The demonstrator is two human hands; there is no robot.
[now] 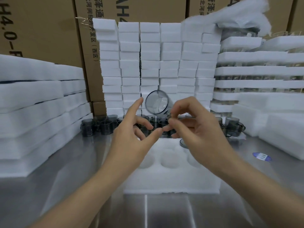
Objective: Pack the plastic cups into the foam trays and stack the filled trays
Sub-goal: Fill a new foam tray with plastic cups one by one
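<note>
The right hand (pixel 202 134) is pinching a smoky plastic cup (pixel 157 103) low down between thumb and curled fingertips, its mouth tilting toward me. The left hand (pixel 131 142) is hovering beside it, fingers spread, holding nothing. So slight a pinch is risking a slip onto the foam tray (pixel 171 183) below. I'm counting one cup held, a second cup (pixel 183 143) half hidden at the tray's far side, and three empty hollows. The loose cups (pixel 102 125) crowding the table (pixel 164 211) are too many to count.

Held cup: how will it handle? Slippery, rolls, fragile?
The cup looks like thin clear plastic, so probably light and slick. Its round wall suggests it would roll if laid sideways. The right hand pinches it by fingertips alone, hinting at little weight.
</note>
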